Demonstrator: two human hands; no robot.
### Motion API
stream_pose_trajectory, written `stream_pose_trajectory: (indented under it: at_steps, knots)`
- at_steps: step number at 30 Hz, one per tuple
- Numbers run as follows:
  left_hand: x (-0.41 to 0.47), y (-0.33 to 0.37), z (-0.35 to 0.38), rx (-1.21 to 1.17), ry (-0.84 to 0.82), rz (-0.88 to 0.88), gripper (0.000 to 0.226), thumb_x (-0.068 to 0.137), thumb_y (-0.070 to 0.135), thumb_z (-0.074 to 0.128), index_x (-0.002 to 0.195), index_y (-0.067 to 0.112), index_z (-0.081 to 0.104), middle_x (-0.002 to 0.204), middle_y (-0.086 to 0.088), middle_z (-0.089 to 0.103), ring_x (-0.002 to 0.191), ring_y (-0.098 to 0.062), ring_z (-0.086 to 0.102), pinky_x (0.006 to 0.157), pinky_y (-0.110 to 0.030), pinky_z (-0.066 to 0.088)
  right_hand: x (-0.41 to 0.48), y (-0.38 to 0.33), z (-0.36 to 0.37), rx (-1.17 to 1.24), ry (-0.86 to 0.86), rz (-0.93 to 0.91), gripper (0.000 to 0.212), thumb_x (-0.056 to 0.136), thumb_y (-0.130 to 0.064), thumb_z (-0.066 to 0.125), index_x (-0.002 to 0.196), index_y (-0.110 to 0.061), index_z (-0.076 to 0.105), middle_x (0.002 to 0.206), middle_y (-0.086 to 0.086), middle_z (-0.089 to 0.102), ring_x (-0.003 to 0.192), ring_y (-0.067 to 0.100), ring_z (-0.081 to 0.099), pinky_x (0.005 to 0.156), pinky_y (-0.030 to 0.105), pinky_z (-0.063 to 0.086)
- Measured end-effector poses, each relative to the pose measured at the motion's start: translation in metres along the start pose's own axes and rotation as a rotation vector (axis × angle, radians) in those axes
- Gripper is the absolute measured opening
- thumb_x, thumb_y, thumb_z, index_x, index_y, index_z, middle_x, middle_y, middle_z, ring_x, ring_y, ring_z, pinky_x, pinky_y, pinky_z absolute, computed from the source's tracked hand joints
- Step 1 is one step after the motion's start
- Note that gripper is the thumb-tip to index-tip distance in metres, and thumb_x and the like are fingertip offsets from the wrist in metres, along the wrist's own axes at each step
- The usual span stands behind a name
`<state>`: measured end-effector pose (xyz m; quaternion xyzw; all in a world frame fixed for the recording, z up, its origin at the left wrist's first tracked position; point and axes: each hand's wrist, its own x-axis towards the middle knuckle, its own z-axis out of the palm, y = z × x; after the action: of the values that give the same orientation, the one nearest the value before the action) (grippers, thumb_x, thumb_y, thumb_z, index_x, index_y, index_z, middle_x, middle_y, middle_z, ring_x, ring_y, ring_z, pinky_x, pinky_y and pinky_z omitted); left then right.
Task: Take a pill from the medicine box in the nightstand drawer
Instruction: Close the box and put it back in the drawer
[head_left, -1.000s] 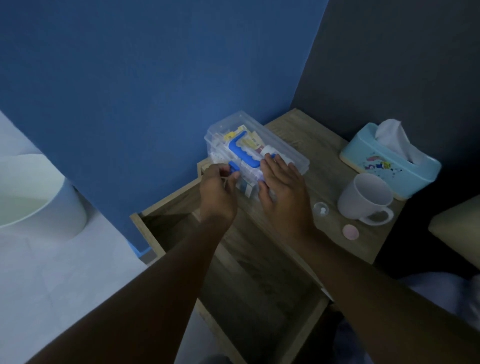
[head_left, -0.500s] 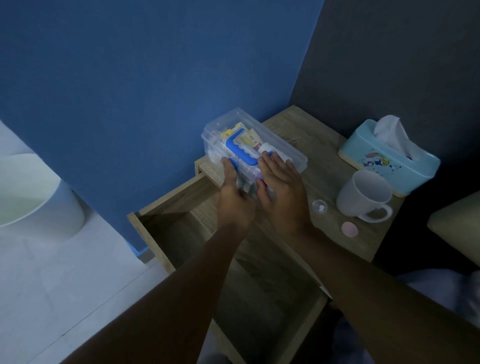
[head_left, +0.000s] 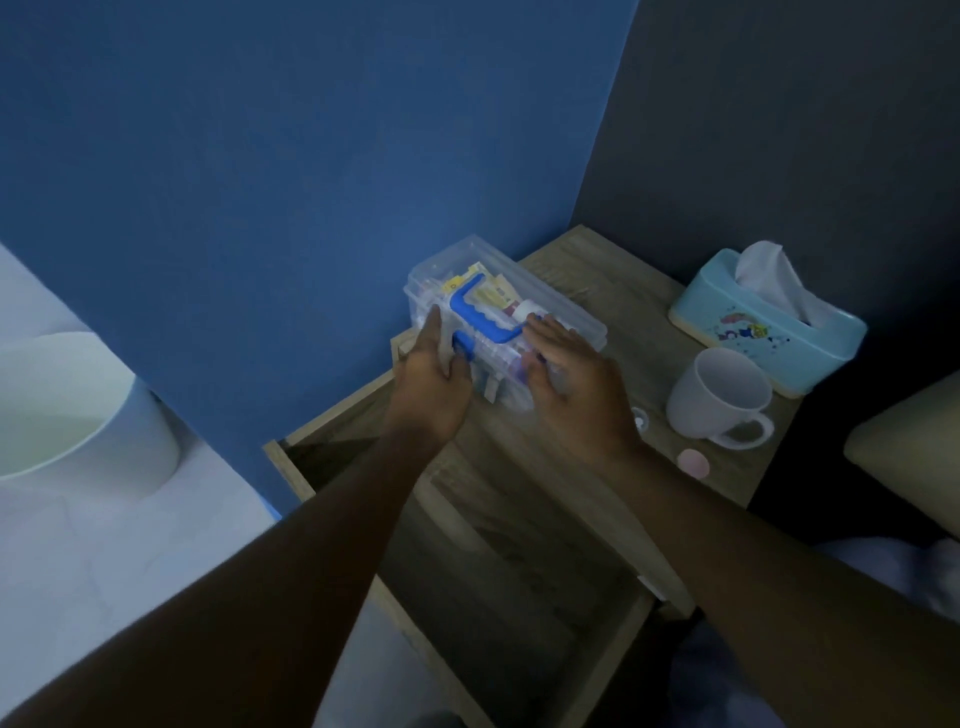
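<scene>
On the far left corner of the table (head_left: 587, 270), close to the blue wall (head_left: 285, 182), stands the clear box (head_left: 566, 312) with its lid on and a blue handle (head_left: 480, 317) lying across the top. Packets with yellow and pale labels show through the plastic, but their print is too small to read. Its near end reaches the table's front edge, above the open drawer (head_left: 519, 561).

Both hands are on that near end. The left hand (head_left: 434, 376) lies along the left side, fingers straight and thumb near a blue latch (head_left: 464, 347). The right hand (head_left: 574, 379) lies flat and spread over the lid's right part, thumb down the near face. Neither hand is curled closed; they press the box between them.

To the right, a white mug (head_left: 719, 397) stands upright, handle toward the near side, just beside a pale blue tissue box (head_left: 763, 327) with a cartoon print and a tissue sticking up; no words on it can be read. A small clear cap (head_left: 640, 417) lies between the right hand and the mug, and a pink disc (head_left: 693, 463) lies near the table's front edge.

The drawer is pulled well out toward the viewer; its inside is dark. Left of it, a white bin (head_left: 78, 415) stands on the pale floor (head_left: 104, 545), well apart from the drawer.
</scene>
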<state>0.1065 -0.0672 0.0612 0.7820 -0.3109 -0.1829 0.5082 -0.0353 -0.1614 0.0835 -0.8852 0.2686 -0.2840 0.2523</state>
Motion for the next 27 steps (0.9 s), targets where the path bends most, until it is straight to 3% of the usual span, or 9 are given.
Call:
stream_pose_trajectory:
  at_steps: [2, 4, 6, 8, 10, 11, 16, 22, 27]
  knots:
    - [0.019, 0.008, -0.011, 0.037, 0.097, -0.017, 0.056, 0.098, 0.026, 0.049, 0.151, 0.02, 0.032, 0.135, -0.002, 0.054, 0.1, 0.007, 0.058, 0.08, 0.007, 0.033, 0.002, 0.001, -0.007, 0.072, 0.06, 0.151, 0.044, 0.101, -0.023, 0.052, 0.143, -0.011, 0.048, 0.151, 0.005, 0.048, 0.14, 0.01, 0.04, 0.114, 0.039, 0.04]
    - [0.04, 0.013, -0.022, 0.11, 0.161, -0.041, 0.056, 0.097, 0.032, 0.048, 0.15, 0.016, 0.036, 0.147, -0.008, 0.049, 0.13, -0.015, 0.049, 0.096, -0.005, 0.023, 0.007, 0.003, -0.012, 0.118, 0.126, 0.353, 0.051, 0.1, -0.034, 0.052, 0.147, -0.016, 0.043, 0.149, 0.004, 0.049, 0.136, 0.011, 0.046, 0.106, 0.033, 0.045]
    - [0.059, 0.017, -0.026, 0.12, 0.161, -0.071, 0.058, 0.096, 0.039, 0.049, 0.148, 0.015, 0.039, 0.149, -0.01, 0.046, 0.137, -0.023, 0.042, 0.108, -0.021, 0.028, 0.017, 0.009, -0.016, 0.115, 0.142, 0.552, 0.055, 0.098, -0.042, 0.054, 0.145, -0.015, 0.044, 0.144, 0.007, 0.054, 0.127, 0.017, 0.055, 0.085, 0.018, 0.047]
    - [0.073, 0.021, -0.027, 0.114, 0.151, -0.113, 0.064, 0.093, 0.048, 0.052, 0.146, 0.014, 0.042, 0.148, -0.011, 0.047, 0.136, -0.026, 0.044, 0.11, -0.028, 0.032, 0.027, 0.016, -0.018, 0.109, 0.105, 0.721, 0.053, 0.095, -0.046, 0.057, 0.135, -0.011, 0.055, 0.132, 0.01, 0.063, 0.099, 0.013, 0.066, 0.059, 0.009, 0.037]
    - [0.083, 0.022, -0.024, 0.119, 0.108, -0.154, 0.068, 0.088, 0.055, 0.056, 0.141, 0.012, 0.047, 0.142, -0.013, 0.052, 0.131, -0.028, 0.049, 0.106, -0.031, 0.038, 0.034, 0.024, -0.018, 0.174, 0.107, 0.819, 0.049, 0.092, -0.047, 0.062, 0.124, -0.009, 0.063, 0.118, 0.009, 0.069, 0.07, 0.001, 0.058, 0.045, 0.011, 0.036]
    - [0.086, 0.021, -0.021, 0.121, 0.072, -0.182, 0.069, 0.085, 0.058, 0.058, 0.136, 0.013, 0.051, 0.137, -0.012, 0.056, 0.125, -0.029, 0.054, 0.102, -0.033, 0.042, 0.036, 0.027, -0.018, 0.22, 0.123, 0.841, 0.049, 0.09, -0.045, 0.065, 0.122, -0.009, 0.064, 0.114, 0.007, 0.071, 0.067, 0.001, 0.058, 0.042, 0.011, 0.039]
    - [0.086, 0.022, -0.019, 0.063, 0.03, -0.296, 0.068, 0.078, 0.059, 0.066, 0.128, 0.015, 0.054, 0.131, -0.008, 0.059, 0.117, -0.028, 0.057, 0.097, -0.037, 0.049, 0.038, 0.03, -0.023, 0.305, 0.131, 0.86, 0.047, 0.088, -0.04, 0.07, 0.118, -0.004, 0.068, 0.11, 0.01, 0.073, 0.092, 0.019, 0.071, 0.054, 0.017, 0.045]
    - [0.053, 0.032, -0.039, 0.076, 0.052, -0.271, 0.048, 0.087, 0.043, 0.061, 0.121, 0.009, 0.06, 0.123, -0.015, 0.064, 0.114, -0.035, 0.06, 0.097, -0.046, 0.051, 0.013, 0.011, -0.034, 0.474, 0.13, 0.973, 0.039, 0.083, -0.033, 0.077, 0.112, -0.009, 0.07, 0.091, 0.001, 0.073, 0.075, 0.01, 0.068, 0.055, 0.019, 0.048]
    - [0.013, 0.055, -0.064, 0.092, 0.063, -0.227, 0.023, 0.088, 0.037, 0.061, 0.103, 0.019, 0.066, 0.118, -0.012, 0.067, 0.113, -0.033, 0.06, 0.098, -0.045, 0.049, -0.027, -0.02, -0.042, 0.684, 0.18, 1.016, 0.046, 0.08, -0.024, 0.08, 0.122, -0.015, 0.063, 0.099, 0.0, 0.071, 0.085, 0.013, 0.071, 0.067, 0.027, 0.057]
